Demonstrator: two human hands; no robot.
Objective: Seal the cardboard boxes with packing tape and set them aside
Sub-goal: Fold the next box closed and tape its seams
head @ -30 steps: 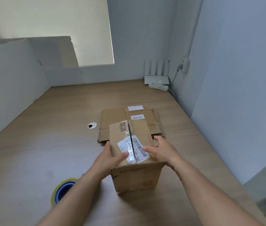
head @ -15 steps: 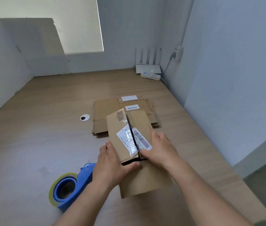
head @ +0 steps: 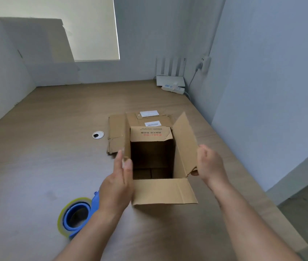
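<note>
A brown cardboard box (head: 165, 192) stands upright on the wooden table (head: 41, 153) with its top open and all flaps spread; the inside is dark and looks empty. My left hand (head: 118, 183) grips the left flap at its edge. My right hand (head: 210, 164) holds the outer edge of the raised right flap. A blue tape dispenser with a yellowish roll of packing tape (head: 75, 216) lies on the table to the left of my left forearm. Behind the box lie flattened cardboard boxes (head: 117, 132) with white labels.
A round cable grommet (head: 98, 134) sits in the table left of the flattened cardboard. A white router (head: 170, 80) and power strip stand at the back right corner. White panels border the table at left and back; a wall runs along the right.
The box was on its side with the labelled, split flaps facing up under both hands; it now stands upright with the open end up, and my hands have moved onto the side flaps.
</note>
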